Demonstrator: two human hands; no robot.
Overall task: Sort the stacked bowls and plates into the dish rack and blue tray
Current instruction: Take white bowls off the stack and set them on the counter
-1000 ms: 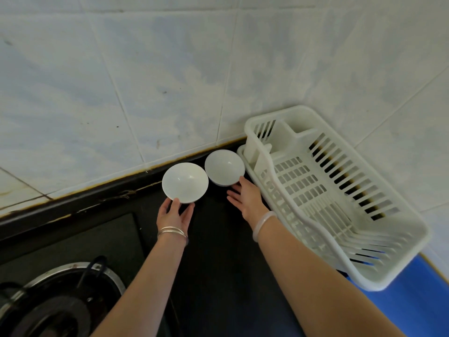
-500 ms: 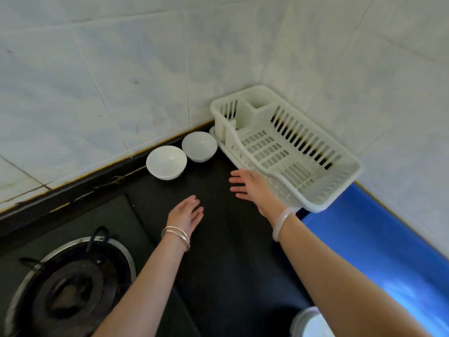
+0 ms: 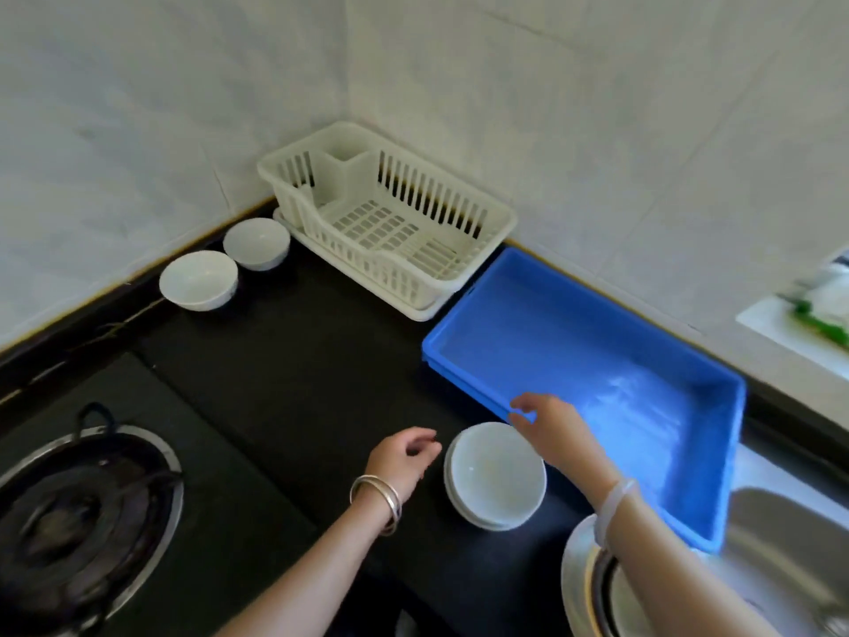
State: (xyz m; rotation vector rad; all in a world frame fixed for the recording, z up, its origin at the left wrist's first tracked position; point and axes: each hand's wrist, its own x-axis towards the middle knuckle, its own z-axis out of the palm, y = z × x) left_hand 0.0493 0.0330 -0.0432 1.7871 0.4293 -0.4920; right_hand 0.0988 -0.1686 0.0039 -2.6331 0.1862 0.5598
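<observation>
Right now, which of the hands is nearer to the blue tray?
Right. The right hand hovers over the blue tray's near rim; the left hand is further left, beyond the stacked plates.

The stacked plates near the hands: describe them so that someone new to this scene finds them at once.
Start at the blue tray on the black counter. Just off its near left corner lies the stack of white plates, between the left hand and the right hand. Unlike the two white bowls by the wall, it is flat and layered.

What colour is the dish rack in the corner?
Cream white, with slotted sides; the dish rack shows clearly in the head view.
</observation>
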